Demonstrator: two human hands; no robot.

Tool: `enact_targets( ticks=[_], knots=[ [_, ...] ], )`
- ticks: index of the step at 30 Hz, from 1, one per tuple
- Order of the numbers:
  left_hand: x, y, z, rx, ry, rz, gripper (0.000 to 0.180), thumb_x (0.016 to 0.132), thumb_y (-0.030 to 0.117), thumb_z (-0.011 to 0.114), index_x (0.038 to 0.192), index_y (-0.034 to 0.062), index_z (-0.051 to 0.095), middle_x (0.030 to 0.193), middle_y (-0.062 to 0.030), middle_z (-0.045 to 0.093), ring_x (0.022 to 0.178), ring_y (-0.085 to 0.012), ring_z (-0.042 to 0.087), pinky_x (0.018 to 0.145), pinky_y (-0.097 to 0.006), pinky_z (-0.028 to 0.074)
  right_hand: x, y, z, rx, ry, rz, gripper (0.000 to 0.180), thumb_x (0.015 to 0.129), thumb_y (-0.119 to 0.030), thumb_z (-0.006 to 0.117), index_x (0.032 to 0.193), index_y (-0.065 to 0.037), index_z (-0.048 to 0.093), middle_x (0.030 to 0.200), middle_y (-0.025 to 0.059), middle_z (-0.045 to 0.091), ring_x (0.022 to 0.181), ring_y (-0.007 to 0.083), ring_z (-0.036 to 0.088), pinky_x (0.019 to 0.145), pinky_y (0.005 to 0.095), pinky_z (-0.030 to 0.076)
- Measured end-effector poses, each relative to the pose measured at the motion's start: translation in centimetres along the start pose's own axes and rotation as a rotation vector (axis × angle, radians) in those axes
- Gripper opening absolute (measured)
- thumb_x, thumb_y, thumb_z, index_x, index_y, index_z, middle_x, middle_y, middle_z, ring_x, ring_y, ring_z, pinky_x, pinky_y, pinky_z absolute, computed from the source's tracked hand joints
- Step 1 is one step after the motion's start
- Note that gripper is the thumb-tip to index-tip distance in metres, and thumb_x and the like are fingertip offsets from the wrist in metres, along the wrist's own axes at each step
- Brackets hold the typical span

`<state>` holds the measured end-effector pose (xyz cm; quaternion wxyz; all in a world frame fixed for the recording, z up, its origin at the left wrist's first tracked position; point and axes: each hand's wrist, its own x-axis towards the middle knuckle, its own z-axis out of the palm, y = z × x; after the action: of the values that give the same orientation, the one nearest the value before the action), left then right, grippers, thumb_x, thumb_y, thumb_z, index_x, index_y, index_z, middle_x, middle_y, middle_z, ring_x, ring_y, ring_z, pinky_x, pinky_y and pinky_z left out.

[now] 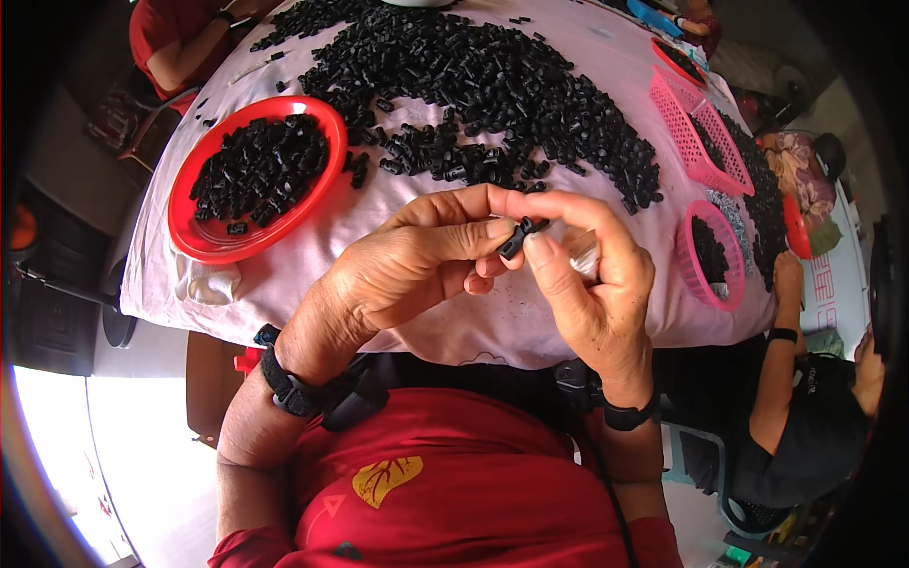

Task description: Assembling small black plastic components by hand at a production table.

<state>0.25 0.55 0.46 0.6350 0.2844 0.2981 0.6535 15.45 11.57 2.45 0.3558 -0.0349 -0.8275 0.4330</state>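
Close in front of my body, my two hands meet over the table's near edge. My left hand (pixel 407 251) pinches a small black plastic part (pixel 512 244) between thumb and fingers. My right hand (pixel 601 293) is closed at the same part, its thumb and forefinger at a dark bit on its upper right side; whether that bit is a separate piece I cannot tell. Something whitish and shiny (pixel 584 254) shows inside my right hand's curled fingers, too unclear to name. Beyond my hands spreads a large heap of similar black plastic parts (pixel 454 76).
A red plate (pixel 180 222) of black parts sits at left on the pink-white tablecloth (pixel 379 346). To the right stand a pink basket (pixel 677 104) and a round pink basket (pixel 693 275), both with black parts. Other people (pixel 795 417) sit at right, far left and far right.
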Motion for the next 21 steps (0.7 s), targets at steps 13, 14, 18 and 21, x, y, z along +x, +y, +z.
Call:
enact_targets(
  ticks=[13, 14, 18, 21],
  knots=[
    [0.1, -0.1, -0.2, 0.061, 0.024, 0.118, 0.030, 0.094, 0.020, 0.057, 0.119, 0.0036, 0.055, 0.090, -0.0010, 0.062, 0.079, -0.0091, 0.057, 0.072, -0.023, 0.047, -0.1, 0.3, 0.6, 0.007, 0.136, 0.020, 0.013, 0.087, -0.004, 0.065, 0.097, 0.000, 0.058, 0.079, 0.0071, 0.069, 0.075, 0.0092, 0.066, 0.063, 0.0215, 0.050],
    [0.1, -0.2, -0.3, 0.075, 0.038, 0.131, 0.029, 0.094, 0.020, 0.057, 0.118, 0.0036, 0.056, 0.091, -0.0008, 0.062, 0.080, -0.0089, 0.057, 0.072, -0.023, 0.047, -0.2, 0.1, 0.6, 0.007, 0.135, 0.021, 0.013, 0.087, -0.004, 0.065, 0.097, 0.000, 0.058, 0.079, 0.0071, 0.069, 0.075, 0.0092, 0.066, 0.063, 0.0215, 0.050],
    [0.2, -0.4, 0.2, 0.109, 0.083, 0.144, 0.027, 0.094, 0.019, 0.056, 0.116, 0.0042, 0.057, 0.093, -0.0004, 0.062, 0.083, -0.0079, 0.058, 0.074, -0.023, 0.047, -0.4, -0.2, 0.5, -0.067, 0.070, 0.040, 0.017, 0.085, -0.009, 0.070, 0.093, 0.000, 0.057, 0.077, 0.0076, 0.068, 0.070, 0.0104, 0.067, 0.059, 0.0218, 0.050],
    [0.1, -0.3, -0.1, 0.109, 0.049, 0.130, 0.025, 0.095, 0.020, 0.055, 0.114, 0.0046, 0.057, 0.096, -0.0012, 0.062, 0.086, -0.0078, 0.058, 0.076, -0.023, 0.048, -0.4, 0.2, 0.4, -0.079, 0.067, 0.031, 0.025, 0.082, -0.017, 0.074, 0.090, -0.001, 0.056, 0.074, 0.0082, 0.068, 0.067, 0.0110, 0.067, 0.055, 0.0228, 0.050]
  ],
)
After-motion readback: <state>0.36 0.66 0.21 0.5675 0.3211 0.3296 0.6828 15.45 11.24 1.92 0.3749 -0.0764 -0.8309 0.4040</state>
